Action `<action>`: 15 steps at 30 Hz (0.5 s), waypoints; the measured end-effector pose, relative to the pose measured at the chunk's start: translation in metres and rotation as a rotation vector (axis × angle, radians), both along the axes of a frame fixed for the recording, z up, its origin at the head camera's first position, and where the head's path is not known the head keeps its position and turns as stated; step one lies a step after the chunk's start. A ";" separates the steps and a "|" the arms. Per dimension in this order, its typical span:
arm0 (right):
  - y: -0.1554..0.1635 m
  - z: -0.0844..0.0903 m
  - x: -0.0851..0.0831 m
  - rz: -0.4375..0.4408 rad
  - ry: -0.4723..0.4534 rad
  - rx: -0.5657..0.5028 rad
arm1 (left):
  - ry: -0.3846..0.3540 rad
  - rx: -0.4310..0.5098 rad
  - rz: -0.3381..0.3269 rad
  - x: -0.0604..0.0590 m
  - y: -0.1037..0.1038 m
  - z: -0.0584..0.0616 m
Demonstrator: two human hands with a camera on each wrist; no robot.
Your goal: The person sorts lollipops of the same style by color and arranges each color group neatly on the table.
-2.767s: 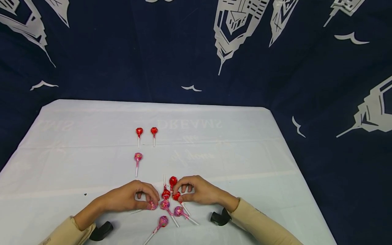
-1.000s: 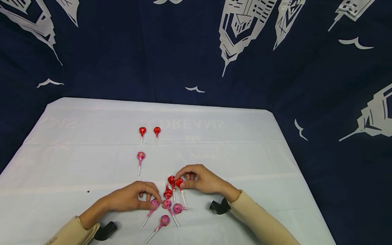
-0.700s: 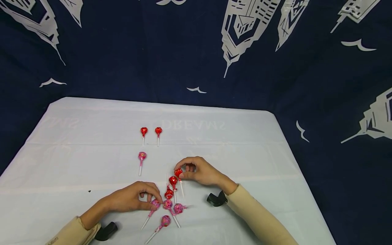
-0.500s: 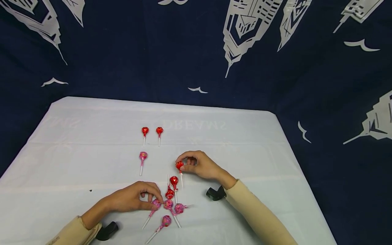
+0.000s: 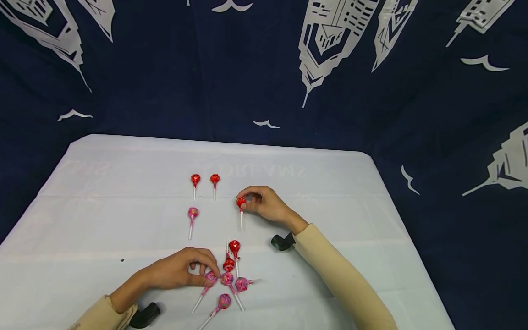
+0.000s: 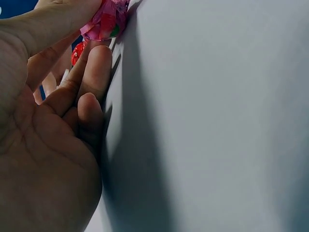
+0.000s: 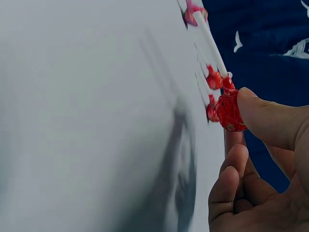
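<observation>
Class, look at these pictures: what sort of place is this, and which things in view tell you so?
Probably a staged tabletop set, not a home: a table under a plain white cloth, a dark blue backdrop with a skyline print draped behind it, and wrapped lollipops laid out in rows.

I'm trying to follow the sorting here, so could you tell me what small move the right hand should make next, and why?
Probably carry it a little farther and lay it down just right of the two red lollipops in the far row. The right hand pinches a red lollipop by its head, stick hanging down, level with that row's gap; the left hand holds a pink lollipop.
</observation>
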State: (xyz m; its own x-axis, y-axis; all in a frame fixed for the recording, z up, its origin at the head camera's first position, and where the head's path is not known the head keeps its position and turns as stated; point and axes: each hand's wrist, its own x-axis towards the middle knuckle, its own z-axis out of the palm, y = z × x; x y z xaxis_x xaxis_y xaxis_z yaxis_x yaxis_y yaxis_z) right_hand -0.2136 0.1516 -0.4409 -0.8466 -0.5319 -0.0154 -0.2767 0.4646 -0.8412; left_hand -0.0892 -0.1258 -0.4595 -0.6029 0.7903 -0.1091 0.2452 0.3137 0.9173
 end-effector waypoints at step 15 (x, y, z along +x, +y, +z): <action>-0.022 -0.007 -0.051 -0.148 -0.046 -0.016 | 0.006 -0.001 0.012 0.001 0.001 -0.004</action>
State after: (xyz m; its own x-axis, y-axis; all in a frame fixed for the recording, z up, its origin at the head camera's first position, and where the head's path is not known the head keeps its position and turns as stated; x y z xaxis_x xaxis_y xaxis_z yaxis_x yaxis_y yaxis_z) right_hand -0.2648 0.1300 -0.4479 -0.9145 -0.4018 -0.0480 -0.1675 0.4837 -0.8590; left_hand -0.0885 -0.1253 -0.4635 -0.6130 0.7829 -0.1064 0.2470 0.3178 0.9154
